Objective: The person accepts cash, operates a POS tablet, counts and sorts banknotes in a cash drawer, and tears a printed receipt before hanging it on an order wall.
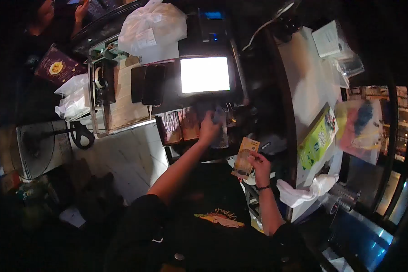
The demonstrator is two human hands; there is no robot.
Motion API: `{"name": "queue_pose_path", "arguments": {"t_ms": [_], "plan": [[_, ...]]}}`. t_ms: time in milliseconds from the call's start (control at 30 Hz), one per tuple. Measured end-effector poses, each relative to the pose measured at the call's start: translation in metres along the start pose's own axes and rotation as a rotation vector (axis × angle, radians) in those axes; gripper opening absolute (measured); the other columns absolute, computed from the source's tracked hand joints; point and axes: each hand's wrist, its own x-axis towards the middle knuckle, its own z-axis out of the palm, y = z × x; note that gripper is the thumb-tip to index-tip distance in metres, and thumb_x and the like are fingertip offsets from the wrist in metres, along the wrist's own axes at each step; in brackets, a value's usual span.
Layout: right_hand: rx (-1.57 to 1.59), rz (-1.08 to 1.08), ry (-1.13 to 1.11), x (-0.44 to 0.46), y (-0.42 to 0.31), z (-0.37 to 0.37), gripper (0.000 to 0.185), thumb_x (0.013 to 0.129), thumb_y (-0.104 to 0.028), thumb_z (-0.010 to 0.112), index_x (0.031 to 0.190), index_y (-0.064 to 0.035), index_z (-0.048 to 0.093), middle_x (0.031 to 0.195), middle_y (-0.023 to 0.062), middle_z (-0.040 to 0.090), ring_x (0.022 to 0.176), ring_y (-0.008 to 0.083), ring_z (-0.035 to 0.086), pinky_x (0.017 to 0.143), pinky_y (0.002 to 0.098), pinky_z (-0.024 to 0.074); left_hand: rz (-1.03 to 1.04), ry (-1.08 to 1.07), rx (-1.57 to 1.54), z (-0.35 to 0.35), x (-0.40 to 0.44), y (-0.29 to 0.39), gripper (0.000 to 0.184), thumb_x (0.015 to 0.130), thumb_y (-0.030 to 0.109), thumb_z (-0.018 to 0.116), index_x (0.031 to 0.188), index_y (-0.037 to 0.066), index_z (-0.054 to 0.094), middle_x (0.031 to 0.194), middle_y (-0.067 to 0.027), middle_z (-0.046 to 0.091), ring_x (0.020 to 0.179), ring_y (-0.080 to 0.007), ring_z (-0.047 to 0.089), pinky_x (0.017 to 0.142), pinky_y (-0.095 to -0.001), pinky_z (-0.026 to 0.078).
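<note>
Past the black shirt point(204, 190) with unreadable script point(218, 219), a cash drawer point(181, 128) sits at twelve o'clock beneath the outstretched left hand point(208, 128), whose blurred grip I cannot tell, while at two o'clock the raised right hand point(259, 164) pinches an orange banknote point(245, 156)

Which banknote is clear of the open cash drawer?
The orange-yellow banknote, pinched in the right hand outside the cash drawer. The bluish note by the left hand is at the drawer; the others lie in its compartments.
</note>
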Motion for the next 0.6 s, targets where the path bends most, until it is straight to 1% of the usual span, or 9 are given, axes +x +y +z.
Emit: {"name": "queue_pose_path", "arguments": {"t_ms": [33,67,133,267,367,433,533,567,600], "plan": [[0.011,0.009,0.003,0.0,-0.003,0.0,0.029,0.076,-0.004,0.067,0.104,0.0012,0.062,0.095,0.0043,0.061,0.086,0.0108,0.056,0.081,0.0245,0.0443,0.106,0.074,0.201,0.0,0.002,0.011,0.045,0.076,0.016,0.059,0.113,0.003,0.038,0.093,-0.0247,0.06,0.091,-0.0426,0.058,0.072,-0.0449,0.047],[0.006,0.016,-0.01,0.004,-0.003,0.0,0.029,0.076,-0.004,0.067,0.104,0.0012,0.062,0.095,0.0043,0.061,0.086,0.0108,0.056,0.081,0.0245,0.0443,0.093,0.084,0.202,0.0,0.002,0.02,0.045,0.076,0.016,0.059,0.113,0.003,0.038,0.093,-0.0247,0.06,0.091,-0.0426,0.058,0.072,-0.0449,0.047],[0.03,-0.001,-0.058,0.007,-0.003,-0.004,0.027,0.077,-0.004,0.067,0.103,0.0015,0.063,0.097,0.0048,0.061,0.088,0.0107,0.056,0.081,0.0256,0.0442,-0.06,0.101,0.472,0.006,-0.001,0.031,0.041,0.076,0.02,0.061,0.109,0.004,0.042,0.083,-0.0213,0.062,0.08,-0.0411,0.061,0.065,-0.0469,0.048],[-0.04,-0.017,-0.1,0.018,-0.014,-0.01,0.023,0.078,-0.002,0.065,0.101,0.002,0.063,0.098,0.0064,0.064,0.088,0.0112,0.059,0.08,0.0242,0.0463,-0.165,0.131,0.56,0.026,-0.002,0.039,0.04,0.077,0.024,0.062,0.109,0.007,0.044,0.076,-0.0176,0.062,0.071,-0.0374,0.062,0.058,-0.0485,0.048],[-0.104,0.025,-0.172,0.028,-0.02,-0.017,0.024,0.079,-0.003,0.065,0.102,0.0028,0.062,0.098,0.0066,0.064,0.088,0.011,0.059,0.08,0.0243,0.0464,-0.045,0.179,0.574,0.037,0.004,0.017,0.037,0.076,0.025,0.062,0.106,0.006,0.05,0.079,-0.0154,0.061,0.071,-0.0339,0.062,0.054,-0.0468,0.048],[-0.126,-0.016,-0.227,0.036,-0.022,-0.021,0.022,0.079,-0.003,0.064,0.101,0.0026,0.063,0.098,0.0067,0.064,0.089,0.0118,0.059,0.08,0.0245,0.0461,0.404,0.356,0.712,0.037,0.012,0.007,0.034,0.072,0.024,0.063,0.099,0.005,0.056,0.091,-0.0139,0.06,0.076,-0.0294,0.06,0.049,-0.0414,0.048],[-0.216,-0.063,-0.262,0.045,-0.024,-0.028,0.024,0.079,-0.003,0.065,0.102,0.0028,0.063,0.095,0.0058,0.064,0.089,0.0116,0.059,0.081,0.0247,0.0464,0.266,0.213,0.782,0.038,0.004,0.027,0.03,0.069,0.019,0.065,0.096,0.007,0.059,0.105,-0.0123,0.056,0.08,-0.0294,0.059,0.054,-0.0394,0.05],[-0.219,-0.063,-0.265,0.047,-0.024,-0.03,0.024,0.079,-0.003,0.065,0.102,0.0028,0.063,0.095,0.0058,0.064,0.089,0.0116,0.059,0.081,0.0247,0.0464,0.263,0.215,0.781,0.038,0.001,0.03,0.03,0.069,0.019,0.065,0.096,0.007,0.059,0.105,-0.0123,0.056,0.08,-0.0294,0.059,0.054,-0.0394,0.05],[-0.238,-0.071,-0.289,0.05,-0.025,-0.03,0.022,0.079,-0.003,0.064,0.1,0.002,0.063,0.096,0.0071,0.063,0.091,0.0135,0.059,0.082,0.0256,0.0462,0.307,0.165,0.767,0.037,0.001,0.03,0.031,0.07,0.018,0.063,0.098,0.007,0.059,0.103,-0.0129,0.056,0.082,-0.0303,0.058,0.062,-0.0421,0.05]]}}
